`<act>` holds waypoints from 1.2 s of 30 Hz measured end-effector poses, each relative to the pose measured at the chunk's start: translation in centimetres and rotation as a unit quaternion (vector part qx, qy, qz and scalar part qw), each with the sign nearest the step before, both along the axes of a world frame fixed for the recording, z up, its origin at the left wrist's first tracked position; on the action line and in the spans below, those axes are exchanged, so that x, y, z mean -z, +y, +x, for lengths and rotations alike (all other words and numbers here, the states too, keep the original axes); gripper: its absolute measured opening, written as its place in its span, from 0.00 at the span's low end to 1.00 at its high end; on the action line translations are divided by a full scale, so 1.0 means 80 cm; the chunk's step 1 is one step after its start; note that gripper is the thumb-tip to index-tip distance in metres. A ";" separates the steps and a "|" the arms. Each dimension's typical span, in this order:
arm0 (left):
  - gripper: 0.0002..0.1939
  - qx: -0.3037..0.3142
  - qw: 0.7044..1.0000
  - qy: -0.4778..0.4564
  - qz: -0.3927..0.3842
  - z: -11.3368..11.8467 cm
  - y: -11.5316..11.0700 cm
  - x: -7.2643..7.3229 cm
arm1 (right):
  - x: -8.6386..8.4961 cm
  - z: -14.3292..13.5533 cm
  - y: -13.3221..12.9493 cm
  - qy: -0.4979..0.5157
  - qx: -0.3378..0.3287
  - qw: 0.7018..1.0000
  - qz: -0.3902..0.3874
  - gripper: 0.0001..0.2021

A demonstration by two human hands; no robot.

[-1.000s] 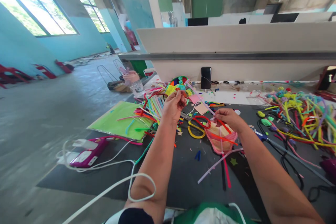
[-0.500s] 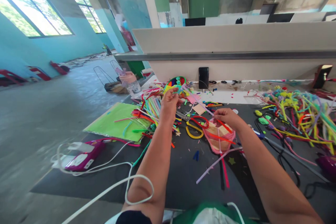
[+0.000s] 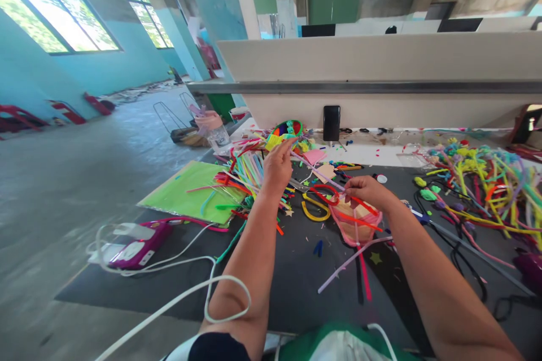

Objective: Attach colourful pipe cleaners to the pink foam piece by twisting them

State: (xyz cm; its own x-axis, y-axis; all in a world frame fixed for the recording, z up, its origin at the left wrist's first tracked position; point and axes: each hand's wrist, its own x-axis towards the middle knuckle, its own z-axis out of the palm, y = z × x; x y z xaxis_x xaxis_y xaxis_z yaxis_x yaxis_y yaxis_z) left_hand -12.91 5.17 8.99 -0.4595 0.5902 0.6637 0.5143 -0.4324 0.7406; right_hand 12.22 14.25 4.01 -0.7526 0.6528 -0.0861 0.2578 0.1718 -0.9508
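A light purple pipe cleaner (image 3: 315, 170) runs slantwise between my two hands. My left hand (image 3: 278, 164) is at its far end, fingers together and pointing forward; whether they grip it is hard to make out. My right hand (image 3: 366, 192) pinches the near end above a pink-edged wooden piece (image 3: 353, 228). Red strips (image 3: 359, 221) lie across that piece. Another light purple pipe cleaner (image 3: 345, 266) and a pink-red strip (image 3: 365, 276) extend from it toward me. Scissors with red and yellow handles (image 3: 315, 212) lie to its left.
Bundled pipe cleaners (image 3: 249, 172) and a green sheet pack (image 3: 195, 192) lie left. A tangled colourful heap (image 3: 486, 180) is at right. A phone (image 3: 331, 123) leans on the partition. A white cable (image 3: 169, 310) loops over my left forearm.
My left hand's fingers have straightened from a pinch and now point forward. The purple pipe cleaner's far end sits lower. My right hand keeps its pinch, and the view has shifted slightly.
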 end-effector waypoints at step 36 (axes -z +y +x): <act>0.21 -0.029 0.993 0.079 -0.080 -0.014 0.013 0.025 | 0.006 0.003 0.006 -0.002 0.013 1.000 -0.012 0.07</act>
